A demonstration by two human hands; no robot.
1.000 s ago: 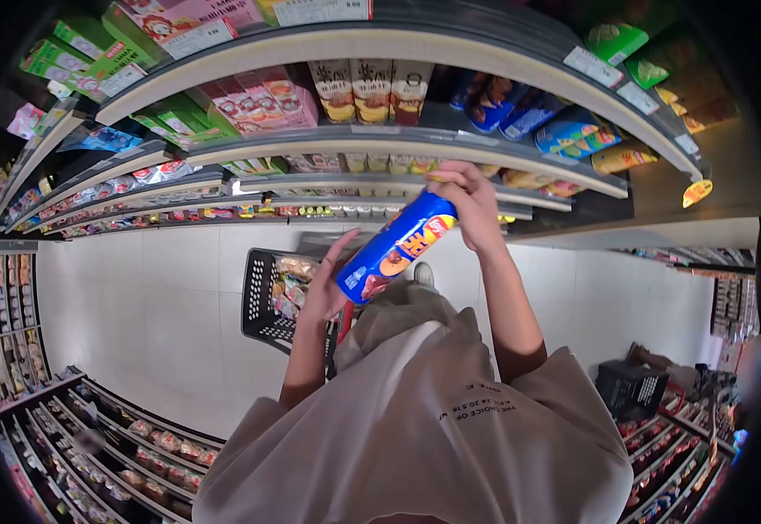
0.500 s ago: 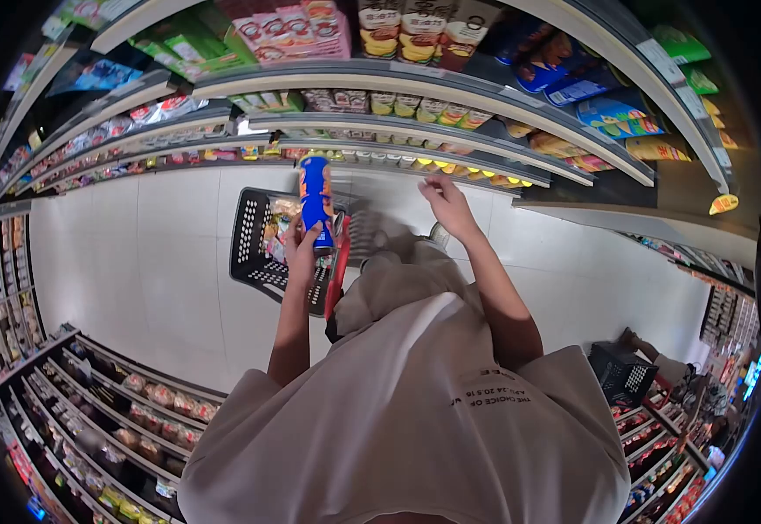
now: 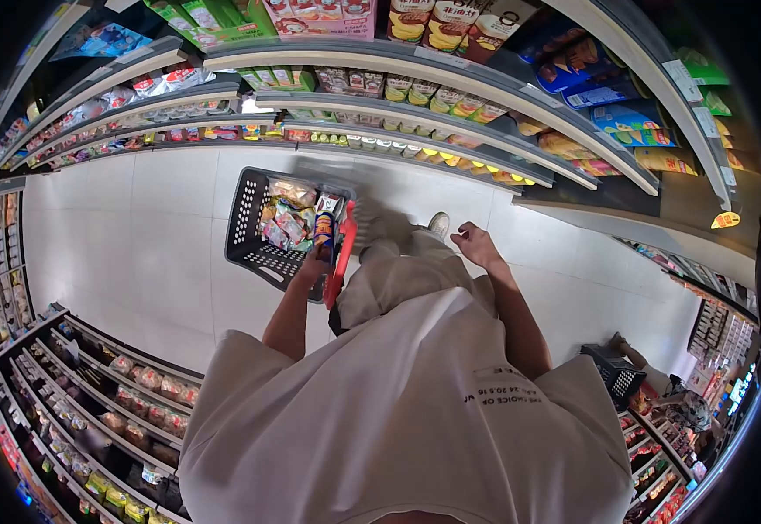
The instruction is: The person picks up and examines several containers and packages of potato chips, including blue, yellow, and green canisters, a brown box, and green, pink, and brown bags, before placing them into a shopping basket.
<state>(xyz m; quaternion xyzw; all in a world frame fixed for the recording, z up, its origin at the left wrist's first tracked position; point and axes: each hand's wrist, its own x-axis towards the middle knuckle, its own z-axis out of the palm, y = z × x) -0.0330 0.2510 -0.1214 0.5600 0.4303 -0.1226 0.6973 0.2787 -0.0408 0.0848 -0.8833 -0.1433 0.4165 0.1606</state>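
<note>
My left hand is closed around the lower end of a blue snack canister. The canister lies low within the right part of a black shopping basket, alongside the basket's red handle. Colourful snack packets fill part of the basket, and a white-topped item shows beyond the canister's far end. Out to the right, above the floor, my right hand hangs with loosely bent fingers, a gap between thumb and forefinger and nothing held.
Shelves of packaged food run across the front. Another shelf rack stands behind at left. A person is at the lower right near a second black basket. My shoe rests on pale floor tiles.
My left hand has lowered the canister from above the basket down into it. My right hand has moved down and slightly right, away from the shelf.
</note>
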